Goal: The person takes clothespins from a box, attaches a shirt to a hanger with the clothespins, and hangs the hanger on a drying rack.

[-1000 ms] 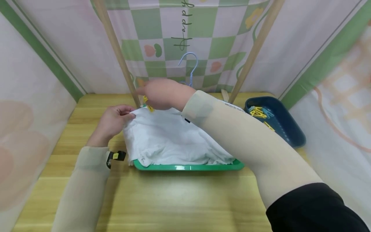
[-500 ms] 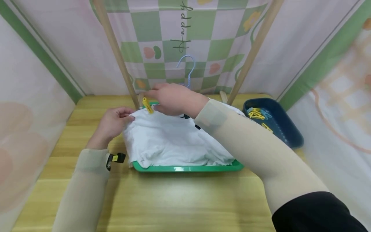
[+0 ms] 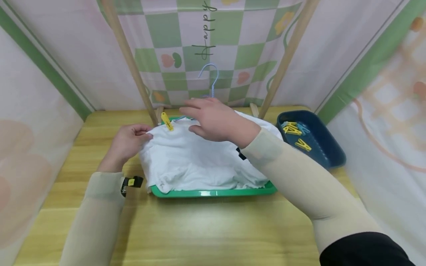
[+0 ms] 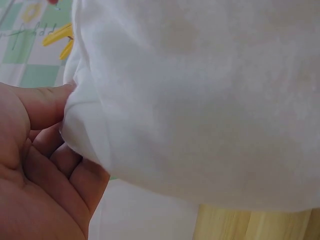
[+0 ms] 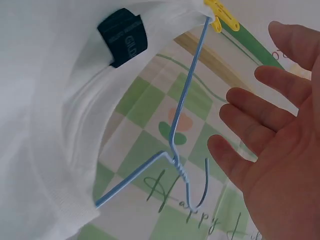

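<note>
A white shirt (image 3: 199, 159) lies over a green tray (image 3: 213, 193). My left hand (image 3: 126, 144) pinches the shirt's upper left edge; in the left wrist view the thumb and fingers of that hand (image 4: 50, 150) hold a fold of the cloth (image 4: 190, 100). A yellow clip (image 3: 167, 122) is fastened on the shirt's top edge, right of that hand. My right hand (image 3: 216, 120) hovers over the neckline with fingers spread, holding nothing. In the right wrist view the blue hanger (image 5: 184, 95) runs inside the collar, beside a dark label (image 5: 123, 37) and the yellow clip (image 5: 222, 15).
A dark blue bin (image 3: 327, 147) with yellow clips (image 3: 303, 145) and blue clips (image 3: 302, 128) stands at the right. Two wooden poles, left (image 3: 129, 62) and right (image 3: 289, 55), rise behind the tray, in front of a checkered cloth (image 3: 194, 29).
My right hand has let go of the yellow clip and moved right, its fingers spreading. The clip stays on the shirt's edge. My left hand keeps its pinch on the cloth.
</note>
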`<state>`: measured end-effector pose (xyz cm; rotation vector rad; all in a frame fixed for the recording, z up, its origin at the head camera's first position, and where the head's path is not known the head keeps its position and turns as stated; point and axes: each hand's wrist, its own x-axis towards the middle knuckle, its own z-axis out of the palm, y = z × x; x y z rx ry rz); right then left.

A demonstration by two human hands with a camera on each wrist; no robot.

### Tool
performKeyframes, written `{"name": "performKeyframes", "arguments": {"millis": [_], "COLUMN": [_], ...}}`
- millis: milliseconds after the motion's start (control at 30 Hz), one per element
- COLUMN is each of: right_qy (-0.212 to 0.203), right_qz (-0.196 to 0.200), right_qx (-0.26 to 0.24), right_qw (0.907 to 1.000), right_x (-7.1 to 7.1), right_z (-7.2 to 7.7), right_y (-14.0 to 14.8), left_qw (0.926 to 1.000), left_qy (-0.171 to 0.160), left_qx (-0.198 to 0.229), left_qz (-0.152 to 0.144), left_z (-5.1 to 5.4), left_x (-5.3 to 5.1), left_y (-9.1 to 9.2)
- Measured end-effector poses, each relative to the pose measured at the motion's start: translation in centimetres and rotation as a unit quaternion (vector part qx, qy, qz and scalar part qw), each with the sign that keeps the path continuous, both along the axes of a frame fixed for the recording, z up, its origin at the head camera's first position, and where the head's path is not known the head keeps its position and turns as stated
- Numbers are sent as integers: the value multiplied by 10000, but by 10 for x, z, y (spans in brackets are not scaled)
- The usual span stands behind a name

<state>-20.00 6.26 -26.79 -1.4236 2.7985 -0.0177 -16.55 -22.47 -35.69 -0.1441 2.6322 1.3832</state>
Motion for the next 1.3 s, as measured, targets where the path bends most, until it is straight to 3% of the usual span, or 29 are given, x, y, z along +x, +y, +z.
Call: {"name": "performKeyframes", "arguments": {"millis": [300, 500, 767, 1033, 1300], "right_qy": [122, 56, -253, -545, -517], "right_qz": [-268, -778, -1688, -2405, -2847], "right_qx": [-631, -754, -962, -1172, -1287], "right_qw": [9976, 9941, 9806, 9620, 9485], "right_x": [6, 5, 5, 2, -5], "right_z": [-6, -7, -9, -27, -48], "right_y": [53, 91, 153, 209, 258], "left_qw": [10000, 10000, 9999, 9999, 9998], "left_qy": [-50, -25, 4, -37, -53], "left_qx": [7, -45, -111, 49, 103], "left_qz": [15, 2, -102, -133, -143], "left_z": [-1, -2, -5, -9, -11], "left_x": [0, -1, -3, -4, -5], "left_y": [-1, -2, -4, -7, -5]}}
